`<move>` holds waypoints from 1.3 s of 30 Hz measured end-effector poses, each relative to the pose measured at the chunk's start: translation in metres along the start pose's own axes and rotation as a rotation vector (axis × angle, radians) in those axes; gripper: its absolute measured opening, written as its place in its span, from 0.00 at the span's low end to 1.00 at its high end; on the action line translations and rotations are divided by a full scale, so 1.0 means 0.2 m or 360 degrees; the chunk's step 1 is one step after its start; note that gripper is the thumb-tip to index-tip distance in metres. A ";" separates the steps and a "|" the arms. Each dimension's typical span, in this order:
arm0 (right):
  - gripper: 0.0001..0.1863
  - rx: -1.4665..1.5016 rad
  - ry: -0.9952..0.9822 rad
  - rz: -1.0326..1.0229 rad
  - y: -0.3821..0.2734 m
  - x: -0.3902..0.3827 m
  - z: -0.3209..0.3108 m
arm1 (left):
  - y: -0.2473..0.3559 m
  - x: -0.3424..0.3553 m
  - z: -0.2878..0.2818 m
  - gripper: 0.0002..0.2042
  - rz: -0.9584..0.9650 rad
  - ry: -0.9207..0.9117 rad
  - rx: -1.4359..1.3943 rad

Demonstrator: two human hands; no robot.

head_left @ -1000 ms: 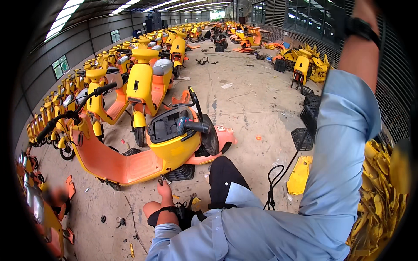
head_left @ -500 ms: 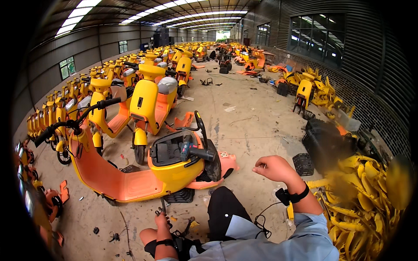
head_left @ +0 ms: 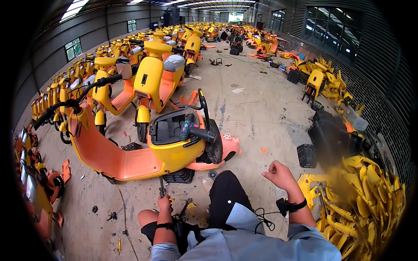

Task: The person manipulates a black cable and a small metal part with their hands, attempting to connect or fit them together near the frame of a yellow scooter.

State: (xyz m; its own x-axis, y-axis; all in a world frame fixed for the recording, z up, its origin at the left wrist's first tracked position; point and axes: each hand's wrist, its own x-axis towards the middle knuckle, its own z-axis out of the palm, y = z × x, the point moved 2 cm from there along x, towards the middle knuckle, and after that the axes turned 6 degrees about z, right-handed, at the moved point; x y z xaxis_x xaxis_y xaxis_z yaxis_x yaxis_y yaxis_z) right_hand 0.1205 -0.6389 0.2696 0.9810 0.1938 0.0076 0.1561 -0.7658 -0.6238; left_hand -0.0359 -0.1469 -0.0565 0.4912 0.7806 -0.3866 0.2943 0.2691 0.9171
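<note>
Clearly the work in hand is stripping the nearest scooter (head_left: 143,148), which stands just ahead of the person, seat off and its tub open. The left hand (head_left: 164,203) is clenched around a slim tool (head_left: 162,188), apparently a screwdriver, whose tip points up at the scooter's underside beside the black footrest (head_left: 177,175). The right hand (head_left: 278,173) is curled into a loose fist over the right knee and grasps nothing that I can see. A cordless drill (head_left: 191,130) rests on the rim of the open tub, near the rear wheel (head_left: 214,145).

My judgement is that a fastener low on the body is being worked loose. The next move would call for seating the tip squarely and turning it, with the right hand free to steady the panel.

Counts: one scooter under work, one hand tool, one drill. Two yellow scooters (head_left: 150,82) stand close behind it, and long rows run far to the left, too many to count. One black basket (head_left: 307,155) sits on the floor to the right, with more dark crates behind it, blurred. A heap of yellow panels (head_left: 370,204) fills the near right, beyond counting. Small loose parts lie between the knees, too small to tell apart.
</note>
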 end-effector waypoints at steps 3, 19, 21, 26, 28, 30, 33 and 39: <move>0.19 0.0123 0.0062 0.0035 0.05 -0.05 -0.04 | -0.03 -0.02 0.01 0.08 -0.0035 0.0026 0.0047; 0.19 0.0160 -0.0247 -0.0303 -0.31 0.10 0.29 | 0.49 -0.16 0.20 0.06 -0.0083 -0.0472 -0.0597; 0.19 0.0012 -0.0552 -0.0477 -0.54 0.19 0.45 | 0.58 -0.15 0.17 0.06 -0.0059 -0.0407 -0.0707; 0.09 0.0220 -0.0714 -0.1090 -0.76 0.44 1.00 | 0.66 -0.07 0.25 0.08 0.0028 -0.0394 -0.0866; 0.06 0.0391 -0.0848 -0.1494 -0.84 0.50 1.19 | 0.64 -0.04 0.24 0.08 0.0089 -0.0368 -0.0867; 0.06 0.0514 -0.1252 -0.0952 -0.94 0.47 1.36 | 0.52 0.02 0.18 0.06 0.0152 -0.0249 -0.0832; 0.07 0.0716 -0.1490 -0.0591 -0.96 0.50 1.60 | 0.35 0.08 0.11 0.06 0.0072 -0.0154 -0.0608; 0.10 0.0970 -0.1394 -0.0037 -0.61 0.56 2.01 | 0.37 0.02 0.11 0.07 -0.0009 -0.0235 -0.0641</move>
State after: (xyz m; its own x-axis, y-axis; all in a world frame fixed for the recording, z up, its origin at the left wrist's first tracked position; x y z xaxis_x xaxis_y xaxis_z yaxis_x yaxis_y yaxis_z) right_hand 0.1642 -0.2778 0.0322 0.5163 0.7631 -0.3888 -0.1482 -0.3675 -0.9181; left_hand 0.0057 -0.1369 0.0075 0.6113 0.6969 -0.3749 -0.0318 0.4950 0.8683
